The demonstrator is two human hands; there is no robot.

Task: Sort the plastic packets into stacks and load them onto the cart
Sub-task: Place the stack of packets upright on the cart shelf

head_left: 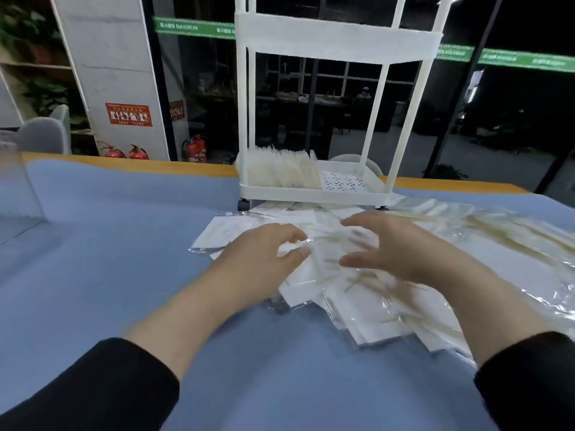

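Observation:
A loose heap of clear plastic packets [351,293] with white inserts spreads over the blue table from the middle to the right edge. My left hand [264,256] rests on the heap's left side, fingers curled and slightly apart. My right hand [395,244] hovers just over the heap's middle with spread fingers and nothing in its grasp. Beyond the heap a white cart [342,194] stands on the table. A row of packets [280,169] stands upright in the left half of its bottom tray.
The blue table [109,244] has an orange far edge. A clear plastic container [15,188] stands at the far left. The right half of the cart's perforated tray [342,181] holds nothing. Red fire extinguishers and a pillar lie behind the table.

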